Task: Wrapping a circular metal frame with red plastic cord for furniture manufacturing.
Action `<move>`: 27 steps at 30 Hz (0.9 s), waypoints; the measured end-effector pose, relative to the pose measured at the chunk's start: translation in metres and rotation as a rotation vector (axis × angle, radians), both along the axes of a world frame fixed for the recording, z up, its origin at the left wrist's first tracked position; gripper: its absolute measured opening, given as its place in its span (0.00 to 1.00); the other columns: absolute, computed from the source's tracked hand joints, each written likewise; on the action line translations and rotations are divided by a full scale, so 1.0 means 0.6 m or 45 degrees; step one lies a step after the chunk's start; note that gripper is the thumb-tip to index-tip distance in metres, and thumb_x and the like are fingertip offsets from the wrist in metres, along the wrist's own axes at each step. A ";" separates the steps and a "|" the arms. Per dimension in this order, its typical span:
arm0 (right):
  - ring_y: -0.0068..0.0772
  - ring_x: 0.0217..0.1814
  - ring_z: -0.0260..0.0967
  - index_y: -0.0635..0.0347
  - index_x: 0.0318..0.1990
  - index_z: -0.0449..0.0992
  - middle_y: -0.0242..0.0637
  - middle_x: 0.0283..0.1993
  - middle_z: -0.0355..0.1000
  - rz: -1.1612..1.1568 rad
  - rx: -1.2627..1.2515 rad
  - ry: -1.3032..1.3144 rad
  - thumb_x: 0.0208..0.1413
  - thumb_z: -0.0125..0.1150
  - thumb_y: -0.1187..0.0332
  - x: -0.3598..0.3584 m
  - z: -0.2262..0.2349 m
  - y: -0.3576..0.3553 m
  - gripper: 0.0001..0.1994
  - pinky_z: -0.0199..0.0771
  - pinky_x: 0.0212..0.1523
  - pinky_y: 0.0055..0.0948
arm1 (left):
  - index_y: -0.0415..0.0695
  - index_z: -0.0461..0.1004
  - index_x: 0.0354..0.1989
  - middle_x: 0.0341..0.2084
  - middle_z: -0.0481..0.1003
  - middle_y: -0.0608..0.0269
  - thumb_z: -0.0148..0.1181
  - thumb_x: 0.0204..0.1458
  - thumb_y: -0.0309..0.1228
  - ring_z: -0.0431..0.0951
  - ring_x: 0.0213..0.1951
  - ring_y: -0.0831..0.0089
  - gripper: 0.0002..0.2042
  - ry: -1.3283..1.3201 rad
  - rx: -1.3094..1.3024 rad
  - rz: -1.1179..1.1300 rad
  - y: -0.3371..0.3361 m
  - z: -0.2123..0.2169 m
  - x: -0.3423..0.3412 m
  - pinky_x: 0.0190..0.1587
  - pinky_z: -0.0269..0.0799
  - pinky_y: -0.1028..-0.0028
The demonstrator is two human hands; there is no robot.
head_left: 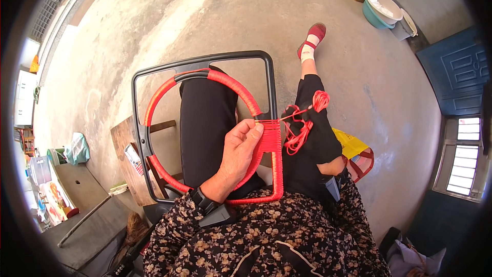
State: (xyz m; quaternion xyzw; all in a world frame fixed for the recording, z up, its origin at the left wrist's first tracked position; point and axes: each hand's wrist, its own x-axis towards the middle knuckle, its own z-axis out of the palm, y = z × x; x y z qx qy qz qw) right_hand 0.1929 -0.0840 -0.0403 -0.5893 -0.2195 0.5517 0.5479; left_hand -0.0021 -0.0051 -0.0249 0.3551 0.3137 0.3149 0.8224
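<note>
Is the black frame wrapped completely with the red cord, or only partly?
Only partly: red cord covers most of the inner ring, but the black frame shows bare at both upper corners.

Free room lies beyond the black frame (271, 84), but loose red cord (321, 100) clutters its right side.

The cord bundle (321, 101) lies right of the frame (270, 141).

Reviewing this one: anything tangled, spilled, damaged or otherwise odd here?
One mild thing: the loose red cord lies in messy loops over the right leg, while the winding on the frame looks neat. Nothing looks clearly spilled or damaged.
</note>
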 end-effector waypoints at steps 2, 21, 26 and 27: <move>0.15 0.28 0.63 0.61 0.38 0.72 0.25 0.25 0.66 0.016 -0.015 -0.012 0.56 0.57 0.65 -0.003 0.005 0.001 0.09 0.62 0.29 0.17 | 0.38 0.70 0.41 0.31 0.75 0.67 0.48 0.62 0.31 0.74 0.31 0.84 0.09 -0.018 -0.055 -0.031 -0.004 -0.003 0.006 0.37 0.71 0.81; 0.12 0.23 0.56 0.58 0.31 0.69 0.22 0.22 0.61 0.237 -0.115 -0.157 0.57 0.56 0.64 -0.039 0.058 0.040 0.08 0.53 0.23 0.17 | 0.42 0.70 0.36 0.28 0.75 0.69 0.51 0.61 0.35 0.75 0.27 0.83 0.09 0.054 -0.132 0.111 -0.006 -0.008 0.010 0.31 0.72 0.81; 0.11 0.24 0.56 0.57 0.34 0.70 0.20 0.24 0.61 0.231 -0.082 -0.094 0.56 0.57 0.67 -0.038 0.041 0.024 0.05 0.55 0.25 0.16 | 0.44 0.72 0.30 0.25 0.75 0.70 0.54 0.59 0.33 0.74 0.26 0.85 0.08 0.088 -0.068 -0.018 -0.002 -0.017 -0.001 0.31 0.70 0.82; 0.11 0.24 0.56 0.57 0.34 0.70 0.20 0.24 0.61 0.244 -0.085 -0.119 0.56 0.57 0.67 -0.037 0.040 0.023 0.05 0.55 0.25 0.17 | 0.44 0.72 0.30 0.25 0.75 0.70 0.54 0.59 0.33 0.74 0.26 0.85 0.08 0.090 -0.069 -0.020 -0.003 -0.018 0.000 0.31 0.70 0.82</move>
